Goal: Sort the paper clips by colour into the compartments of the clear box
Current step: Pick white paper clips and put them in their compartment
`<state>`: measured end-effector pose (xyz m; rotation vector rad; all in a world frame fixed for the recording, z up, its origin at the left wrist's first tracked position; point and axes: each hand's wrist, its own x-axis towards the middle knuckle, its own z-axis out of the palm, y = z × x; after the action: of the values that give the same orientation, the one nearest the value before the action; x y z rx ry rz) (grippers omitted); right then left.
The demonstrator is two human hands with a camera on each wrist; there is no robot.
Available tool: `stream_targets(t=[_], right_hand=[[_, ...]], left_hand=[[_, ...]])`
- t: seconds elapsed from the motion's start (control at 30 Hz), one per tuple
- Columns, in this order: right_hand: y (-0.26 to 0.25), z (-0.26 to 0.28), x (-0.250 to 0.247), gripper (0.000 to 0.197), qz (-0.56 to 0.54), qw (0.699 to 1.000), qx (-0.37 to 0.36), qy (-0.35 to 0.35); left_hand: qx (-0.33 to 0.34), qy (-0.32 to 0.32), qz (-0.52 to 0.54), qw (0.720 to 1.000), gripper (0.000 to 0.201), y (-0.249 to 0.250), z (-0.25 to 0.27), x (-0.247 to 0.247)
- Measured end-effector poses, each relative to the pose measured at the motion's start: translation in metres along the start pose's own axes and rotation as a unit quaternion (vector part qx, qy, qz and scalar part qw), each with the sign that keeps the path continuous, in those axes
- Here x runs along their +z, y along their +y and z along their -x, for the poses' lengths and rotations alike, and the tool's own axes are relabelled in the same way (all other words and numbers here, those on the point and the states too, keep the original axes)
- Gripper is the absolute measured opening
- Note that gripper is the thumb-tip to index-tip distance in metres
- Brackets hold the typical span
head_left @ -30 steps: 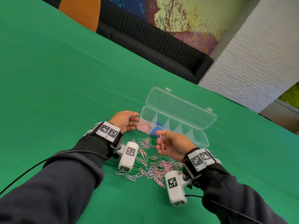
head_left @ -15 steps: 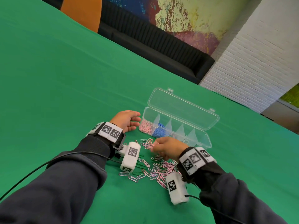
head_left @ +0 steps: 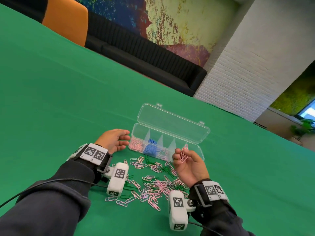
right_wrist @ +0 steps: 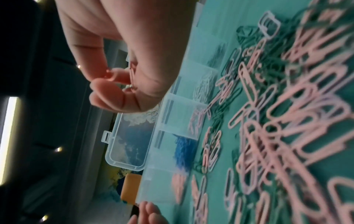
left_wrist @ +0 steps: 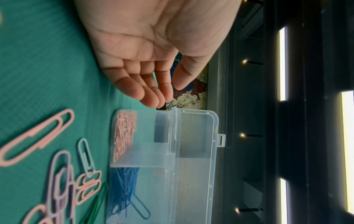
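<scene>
The right hand (head_left: 190,165) is raised over the loose pile of paper clips (head_left: 153,183) on the green desk (head_left: 68,99), its fingers (right_wrist: 107,91) curled round a small bunch of pink clips (head_left: 183,154). The step in hand looks like carrying pink clips to the clear box (head_left: 201,151), which lies open just beyond the pile. Its leftmost compartment already holds pink clips (head_left: 136,146), and blue clips (head_left: 150,149) fill the next one. The next move seems to call for a reach leftwards across the box to the pink compartment, letting go low so nothing spills into the blue. The left hand (head_left: 113,140) rests beside the box's left end, fingers loosely apart and holding nothing. No brand or readable writing shows; only square black-and-white marker patterns on the wrist bands (head_left: 94,152).
</scene>
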<state>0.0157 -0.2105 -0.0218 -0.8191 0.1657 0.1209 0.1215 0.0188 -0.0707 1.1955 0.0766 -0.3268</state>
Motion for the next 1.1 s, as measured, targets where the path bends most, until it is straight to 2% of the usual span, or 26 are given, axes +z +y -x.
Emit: stream_targets(t=[0.07, 0.13, 0.27, 0.37, 0.47, 0.63, 0.73, 0.8, 0.87, 0.93, 0.97, 1.03, 1.1], right_hand=[[0.006, -0.006, -0.002, 0.064, -0.024, 0.999, -0.021, 0.015], [0.015, -0.008, -0.001, 0.063, -0.030, 0.999, -0.020, 0.029], [0.031, -0.008, 0.008, 0.025, 0.001, 0.996, 0.012, 0.087], [0.034, -0.010, 0.023, 0.028, 0.004, 0.996, 0.017, 0.091], [0.029, -0.018, 0.049, 0.021, 0.016, 0.996, 0.040, 0.079], [0.007, -0.048, 0.093, 0.059, 0.059, 0.997, 0.027, 0.045], [-0.003, -0.063, 0.108, 0.065, 0.137, 0.990, 0.008, 0.034], [-0.006, -0.064, 0.109, 0.056, 0.180, 0.983, -0.011, 0.017], [-0.006, -0.056, 0.104, 0.035, 0.239, 0.971, -0.024, 0.000], [-0.002, -0.046, 0.095, 0.015, 0.341, 0.940, -0.023, -0.007], [0.001, -0.043, 0.090, 0.012, 0.411, 0.911, -0.017, -0.012], [0.012, -0.038, 0.081, 0.014, 0.557, 0.829, 0.016, -0.039], [0.027, -0.039, 0.077, 0.015, 0.686, 0.722, 0.060, -0.076]], left_hand=[[0.000, 0.000, -0.002, 1.000, 0.015, 0.001, 0.001, -0.001], [0.001, 0.004, 0.000, 1.000, 0.014, 0.001, 0.001, 0.000], [0.003, 0.002, -0.001, 1.000, 0.013, 0.002, 0.003, 0.000], [0.004, 0.004, 0.007, 1.000, 0.014, 0.003, 0.003, -0.001], [0.006, 0.014, 0.016, 1.000, 0.014, 0.003, 0.001, -0.003], [0.008, 0.038, 0.036, 0.999, 0.015, 0.005, -0.003, -0.008], [0.009, 0.043, 0.041, 0.998, 0.016, 0.008, -0.002, -0.010], [0.013, 0.048, 0.047, 0.998, 0.017, 0.010, -0.003, -0.011], [0.017, 0.054, 0.054, 0.997, 0.018, 0.011, -0.004, -0.013], [0.019, 0.058, 0.055, 0.997, 0.019, 0.013, -0.004, -0.015], [0.019, 0.059, 0.054, 0.997, 0.018, 0.014, -0.003, -0.016], [0.023, 0.061, 0.049, 0.997, 0.017, 0.016, -0.003, -0.019], [0.022, 0.064, 0.051, 0.996, 0.016, 0.019, -0.003, -0.022]])
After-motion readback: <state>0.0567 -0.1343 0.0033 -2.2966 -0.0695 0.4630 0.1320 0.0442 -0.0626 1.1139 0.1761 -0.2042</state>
